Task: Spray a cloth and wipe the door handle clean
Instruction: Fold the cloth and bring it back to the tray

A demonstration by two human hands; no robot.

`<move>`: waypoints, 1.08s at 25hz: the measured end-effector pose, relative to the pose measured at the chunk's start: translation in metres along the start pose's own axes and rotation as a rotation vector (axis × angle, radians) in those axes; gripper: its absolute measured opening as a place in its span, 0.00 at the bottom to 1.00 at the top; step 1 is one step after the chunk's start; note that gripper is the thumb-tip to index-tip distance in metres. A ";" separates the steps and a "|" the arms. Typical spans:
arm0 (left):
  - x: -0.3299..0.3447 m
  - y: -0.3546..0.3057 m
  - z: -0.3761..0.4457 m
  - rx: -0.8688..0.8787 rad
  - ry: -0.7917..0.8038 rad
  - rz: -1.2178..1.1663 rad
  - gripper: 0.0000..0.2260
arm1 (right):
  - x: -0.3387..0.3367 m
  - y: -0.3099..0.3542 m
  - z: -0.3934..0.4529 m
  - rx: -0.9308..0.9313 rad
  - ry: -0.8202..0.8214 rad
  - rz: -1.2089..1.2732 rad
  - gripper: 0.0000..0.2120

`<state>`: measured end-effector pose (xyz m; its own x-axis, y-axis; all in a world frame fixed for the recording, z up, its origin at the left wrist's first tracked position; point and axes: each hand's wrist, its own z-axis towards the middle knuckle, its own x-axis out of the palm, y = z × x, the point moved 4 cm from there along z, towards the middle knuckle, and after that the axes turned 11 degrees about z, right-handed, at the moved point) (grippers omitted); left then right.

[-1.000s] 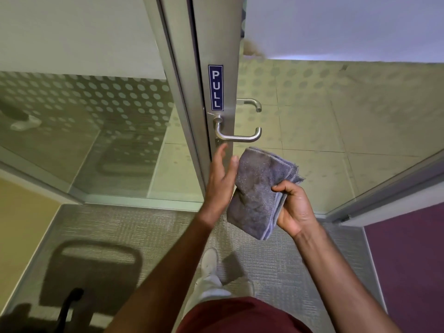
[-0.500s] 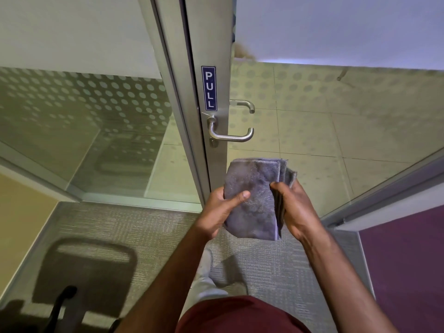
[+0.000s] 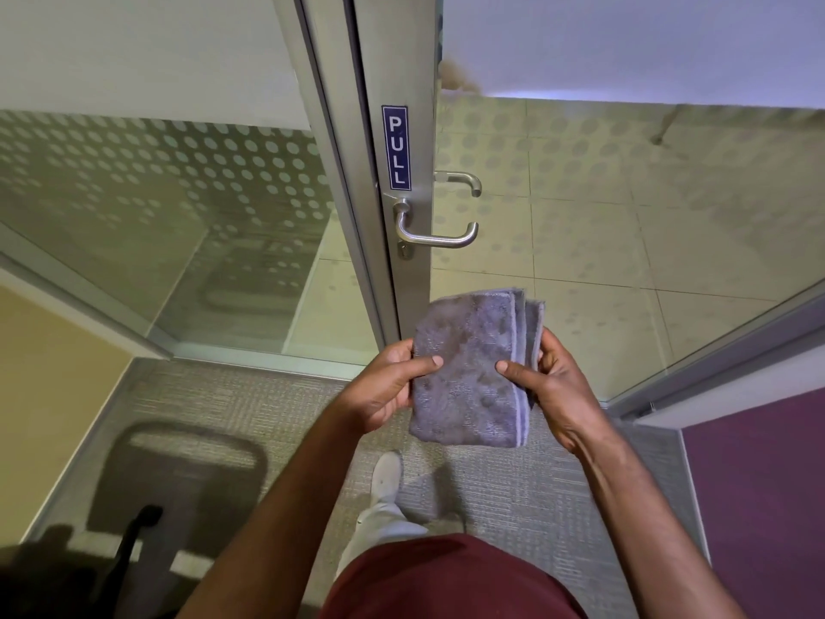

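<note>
A folded grey cloth [image 3: 471, 373] with darker damp spots is held upright in front of me. My left hand [image 3: 388, 386] grips its left edge with the thumb on the front. My right hand [image 3: 549, 386] grips its right edge, thumb also on the front. Above the cloth, a silver lever door handle [image 3: 435, 236] sticks out from the metal door frame [image 3: 397, 60], under a blue PULL sign [image 3: 396, 147]. A second handle [image 3: 462, 180] shows on the far side of the glass. No spray bottle is in view.
A glass door [image 3: 625, 239] with frosted dots stands ajar to the right, a glass wall panel [image 3: 178, 216] to the left. A dark office chair [image 3: 147, 507] sits low left on the grey carpet. A purple wall [image 3: 759, 507] is at the right. My foot [image 3: 386, 475] is below the cloth.
My left hand left the door frame and took hold of the cloth's left edge. Both hands now hold the cloth flat and upright, slightly lower and further from the handle.
</note>
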<state>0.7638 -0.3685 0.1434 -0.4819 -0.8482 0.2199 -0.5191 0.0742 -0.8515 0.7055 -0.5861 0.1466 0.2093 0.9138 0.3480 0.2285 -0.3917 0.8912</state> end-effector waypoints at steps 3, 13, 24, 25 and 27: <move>-0.001 -0.007 -0.007 0.040 0.007 0.011 0.14 | 0.001 0.008 -0.007 -0.047 0.052 0.066 0.17; 0.009 -0.034 -0.046 0.341 -0.097 0.089 0.25 | 0.008 0.022 -0.033 -0.144 0.337 0.149 0.24; -0.020 0.004 -0.132 0.439 -0.191 0.001 0.20 | 0.066 -0.015 -0.087 -0.060 0.197 -0.107 0.28; -0.024 0.016 -0.143 0.402 -0.156 -0.149 0.22 | 0.071 -0.017 -0.094 -0.084 0.192 -0.099 0.27; -0.028 0.047 -0.167 0.307 -0.132 -0.313 0.26 | 0.080 -0.026 -0.111 -0.113 0.192 -0.106 0.26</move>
<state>0.6347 -0.2538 0.1774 -0.2309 -0.8659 0.4437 -0.3823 -0.3386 -0.8598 0.6104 -0.4911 0.1839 0.0032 0.9571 0.2898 0.1296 -0.2877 0.9489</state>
